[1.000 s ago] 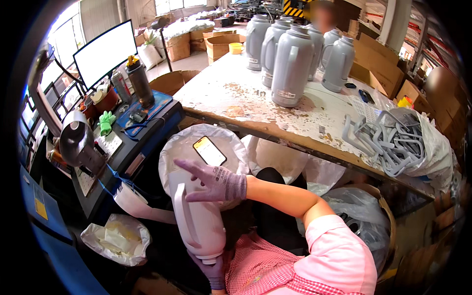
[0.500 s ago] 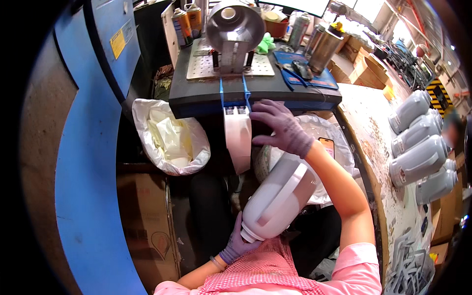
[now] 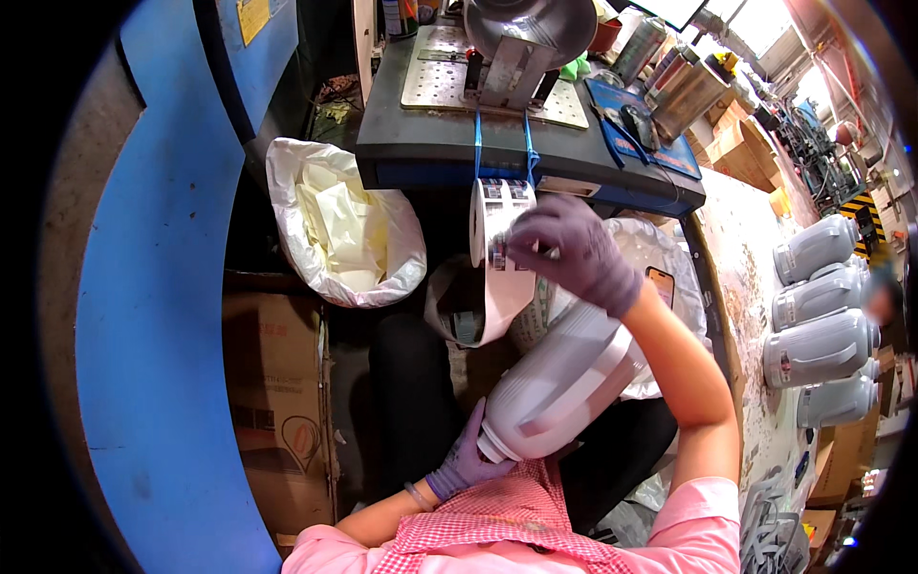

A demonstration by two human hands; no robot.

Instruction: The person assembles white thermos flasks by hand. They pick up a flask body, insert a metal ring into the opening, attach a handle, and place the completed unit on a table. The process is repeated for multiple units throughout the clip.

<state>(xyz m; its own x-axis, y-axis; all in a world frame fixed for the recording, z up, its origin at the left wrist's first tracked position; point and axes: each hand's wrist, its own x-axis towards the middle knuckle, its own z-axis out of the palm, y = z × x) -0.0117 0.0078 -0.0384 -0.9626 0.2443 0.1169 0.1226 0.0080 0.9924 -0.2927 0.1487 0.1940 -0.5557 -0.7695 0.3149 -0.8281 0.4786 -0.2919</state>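
The right hand (image 3: 583,253), in a purple-grey knit glove, has its thumb and forefinger brought close together at the edge of a label strip (image 3: 507,292); the fingertips are small and shaded, so I cannot tell whether they pinch a label. The strip loops down from a white label roll (image 3: 503,194), which hangs by blue straps (image 3: 478,148) from the front of a dark workbench (image 3: 411,143).

The left hand (image 3: 467,461), gloved alike, is curled round the neck end of a grey plastic flask body (image 3: 540,407). This lies over the person's lap, its long axis slanting: the neck points to the lower left, the wide end to the upper right, partly behind the right forearm. Its side handle (image 3: 593,383) runs along the right-hand side, roughly in line with that axis.

Beyond the wide end, a phone (image 3: 660,287) rests on a white-lined bin (image 3: 684,330). Left of the strip is a bag-lined bin (image 3: 402,239) of pale paper scraps (image 3: 344,230). Further right, similar grey flask bodies (image 3: 818,349) stand on a worn table (image 3: 732,316).
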